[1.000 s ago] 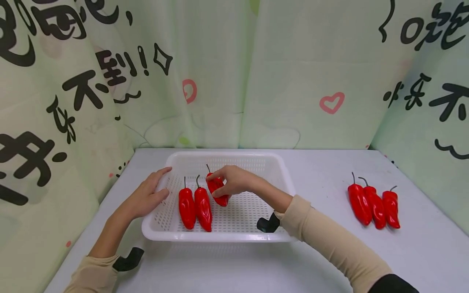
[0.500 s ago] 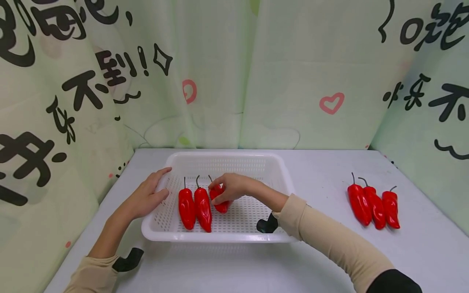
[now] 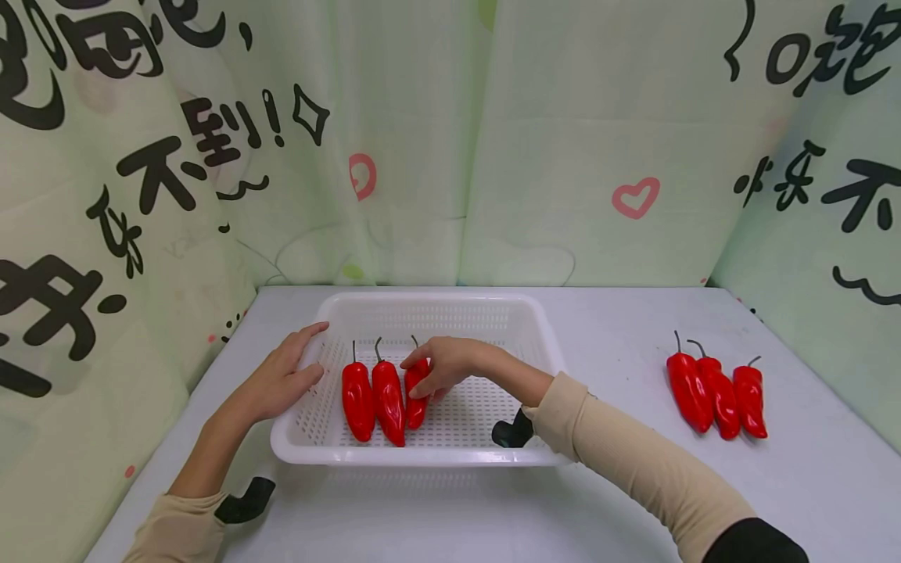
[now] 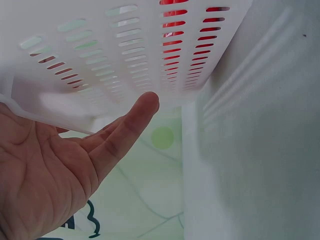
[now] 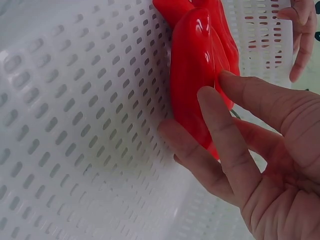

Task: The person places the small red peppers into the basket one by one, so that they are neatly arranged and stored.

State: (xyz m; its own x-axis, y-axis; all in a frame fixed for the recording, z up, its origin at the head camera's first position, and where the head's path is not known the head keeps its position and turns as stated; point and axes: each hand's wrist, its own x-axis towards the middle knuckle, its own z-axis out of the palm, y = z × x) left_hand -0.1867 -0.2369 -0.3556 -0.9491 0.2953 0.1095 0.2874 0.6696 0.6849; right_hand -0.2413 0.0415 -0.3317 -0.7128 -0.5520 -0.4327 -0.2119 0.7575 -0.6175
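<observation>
A white perforated plastic basket (image 3: 479,456) stands on the table with three glossy red chili peppers inside. Two of them, a left pepper (image 3: 358,403) and a middle pepper (image 3: 389,403), lie side by side, stems pointing away. My right hand (image 3: 450,366) holds the third pepper (image 3: 414,410) by its upper part, just right of the middle one. In the right wrist view the thumb is on one side of this pepper (image 5: 190,75) and the fingers on the other. My left hand (image 3: 285,379) rests with extended fingers at the basket's left rim; its palm shows in the left wrist view.
Three more red peppers (image 3: 718,395) lie close together on the white table (image 3: 598,344), right of the basket. A pale green curtain (image 3: 549,156) with black lettering encloses the back and sides.
My right hand has brought the third pepper toward me and turned it from slanted to nearly parallel with the other two. The left hand stays at the rim.
</observation>
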